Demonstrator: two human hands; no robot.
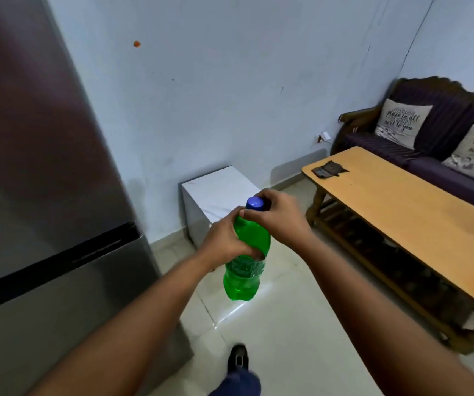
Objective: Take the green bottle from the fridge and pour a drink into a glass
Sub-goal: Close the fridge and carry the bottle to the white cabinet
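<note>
A green plastic bottle [244, 278] with a blue cap [254, 203] hangs upright in mid-air in front of me, above the tiled floor. My left hand [225, 241] is wrapped around its upper body below the shoulder. My right hand [275, 217] is closed over the neck, its fingers around the blue cap. The fridge [44, 195] stands at the left with its doors closed. No glass is in view.
A long wooden table [407, 221] stands at the right with a dark flat object [328, 169] near its far end. Behind it is a dark sofa [429, 155] with two printed cushions. A white box [215, 204] sits against the wall. My shoe [238, 358] shows below.
</note>
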